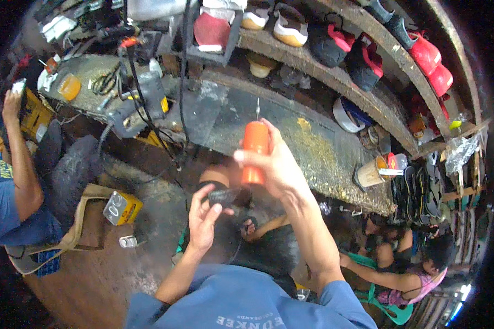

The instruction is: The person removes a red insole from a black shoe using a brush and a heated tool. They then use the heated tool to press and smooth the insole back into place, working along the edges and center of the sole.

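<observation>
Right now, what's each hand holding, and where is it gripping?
The right hand grips an orange-handled awl around its handle, metal tip up. The left hand pinches a small dark piece by its lower edge.

1. The bottle in the right hand is bright orange with a thin silvery tip.
2. The piece in the left hand looks black.
3. The box on the brown floor is yellow with a grey face.
4. The shelf holds red-and-black shoes and plain red ones.
5. The sleeves are blue.
</observation>
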Demonstrator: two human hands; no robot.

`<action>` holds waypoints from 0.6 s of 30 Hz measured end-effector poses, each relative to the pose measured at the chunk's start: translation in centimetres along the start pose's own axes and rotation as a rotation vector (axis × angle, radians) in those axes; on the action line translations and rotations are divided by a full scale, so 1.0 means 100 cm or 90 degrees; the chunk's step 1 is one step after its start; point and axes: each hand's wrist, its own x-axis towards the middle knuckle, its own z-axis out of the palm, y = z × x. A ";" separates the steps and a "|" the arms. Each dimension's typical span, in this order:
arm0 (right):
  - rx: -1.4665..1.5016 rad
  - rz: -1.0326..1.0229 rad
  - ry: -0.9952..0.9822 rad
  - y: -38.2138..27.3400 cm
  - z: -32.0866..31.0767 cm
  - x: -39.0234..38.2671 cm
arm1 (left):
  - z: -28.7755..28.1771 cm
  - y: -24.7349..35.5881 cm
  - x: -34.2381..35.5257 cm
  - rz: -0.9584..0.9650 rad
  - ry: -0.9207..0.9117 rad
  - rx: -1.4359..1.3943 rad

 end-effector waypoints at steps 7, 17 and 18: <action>0.078 -0.016 0.129 0.012 0.048 0.114 | -0.017 0.021 -0.016 0.110 -0.106 0.017; -0.494 -0.058 0.270 0.082 0.116 0.180 | -0.036 0.038 -0.015 0.116 -0.015 -0.043; -0.487 -0.082 0.292 0.085 0.120 0.181 | -0.034 0.037 -0.013 0.118 -0.001 -0.028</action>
